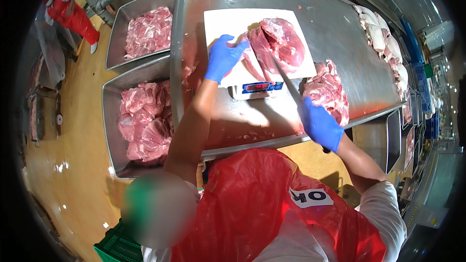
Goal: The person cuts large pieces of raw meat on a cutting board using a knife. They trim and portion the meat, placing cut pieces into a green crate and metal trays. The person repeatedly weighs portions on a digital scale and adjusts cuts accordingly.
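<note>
A large piece of raw red meat (289, 43) lies on a white board (216, 22), which rests on a digital scale (257, 90) with a lit red display. At the left of that piece, my left hand (225, 58), in a blue glove, has its fingers closed on the edge of a pale strip of meat (251, 63). My right hand (321, 123), also gloved in blue, grips a knife (290, 81) by its handle. The blade points up and left, its tip at the lower edge of the large piece. My right fingers wrap round the handle and mostly hide it.
Trimmed meat (327, 92) is heaped on the steel table (330, 24), right of the scale. Two metal bins (109, 116) of meat stand left. Pale cuts (381, 39) line the far right. A green crate (119, 245) sits lower left. Another person (73, 12) is far left.
</note>
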A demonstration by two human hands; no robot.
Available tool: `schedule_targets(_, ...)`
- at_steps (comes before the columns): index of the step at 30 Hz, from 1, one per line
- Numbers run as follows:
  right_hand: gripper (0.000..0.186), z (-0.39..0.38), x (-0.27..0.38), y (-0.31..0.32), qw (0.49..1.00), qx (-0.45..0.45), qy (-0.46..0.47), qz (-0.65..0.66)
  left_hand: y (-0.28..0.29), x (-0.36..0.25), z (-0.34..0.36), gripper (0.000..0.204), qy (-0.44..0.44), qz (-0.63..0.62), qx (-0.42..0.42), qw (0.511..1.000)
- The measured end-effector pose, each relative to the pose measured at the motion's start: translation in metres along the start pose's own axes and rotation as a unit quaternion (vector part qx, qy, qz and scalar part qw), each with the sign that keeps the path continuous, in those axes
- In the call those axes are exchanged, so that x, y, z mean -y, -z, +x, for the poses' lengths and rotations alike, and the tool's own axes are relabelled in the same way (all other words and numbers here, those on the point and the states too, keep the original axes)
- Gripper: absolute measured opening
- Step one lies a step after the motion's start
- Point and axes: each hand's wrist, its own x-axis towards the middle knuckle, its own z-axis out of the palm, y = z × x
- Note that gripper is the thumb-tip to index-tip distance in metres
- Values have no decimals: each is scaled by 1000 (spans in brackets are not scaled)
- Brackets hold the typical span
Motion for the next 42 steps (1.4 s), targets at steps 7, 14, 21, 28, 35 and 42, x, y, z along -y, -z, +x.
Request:
schedule_targets(7, 20, 147, 37, -19, 989, -134, 62, 27, -8, -4, -5, 25, 7, 110, 53, 992)
schedule_targets(14, 28, 159, 87, -1, 998, 10, 14, -65, -1, 0, -4, 23, 9, 132, 31, 991)
schedule_targets(21, 23, 59, 36, -47, 991, 64, -77, -87, 23, 19, 11, 27, -68, 228, -10, 971)
schedule_targets(28, 17, 39, 44, -16, 990, -95, -93, -44, 5, 10, 8, 28, -48, 214, 116, 969)
schedule_targets(35, 24, 121, 72, -17, 998, -57, -28, -12, 13, -7, 0, 38, -47, 338, 106, 934)
schedule_targets(42, 26, 122, 85, -8, 995, 7, -52, -79, -1, -11, -16, 39, -27, 318, 121, 940)
